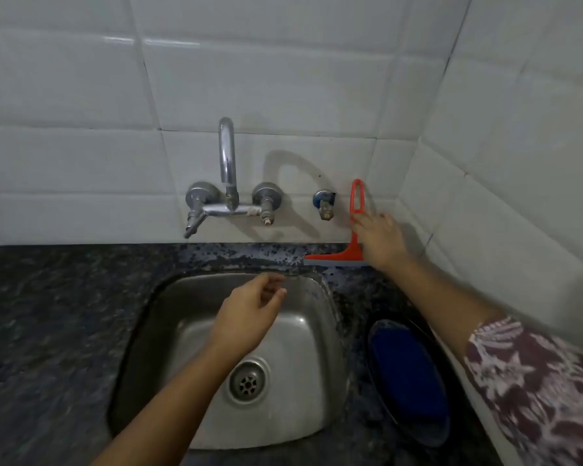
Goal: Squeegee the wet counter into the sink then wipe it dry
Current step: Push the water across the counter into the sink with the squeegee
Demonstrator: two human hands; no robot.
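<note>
A red squeegee stands upright against the white tiled wall behind the sink's right corner, its blade resting on the dark speckled counter. My right hand touches its handle from the right, fingers reaching around the stem; whether the grip is closed is not clear. My left hand hovers over the steel sink, fingers loosely curled and apart, holding nothing. A blue cloth lies in a dark oval dish to the right of the sink.
A chrome wall tap with two valves juts out above the sink's back edge. A small blue-handled valve sits just left of the squeegee. Tiled walls meet in a corner at the right.
</note>
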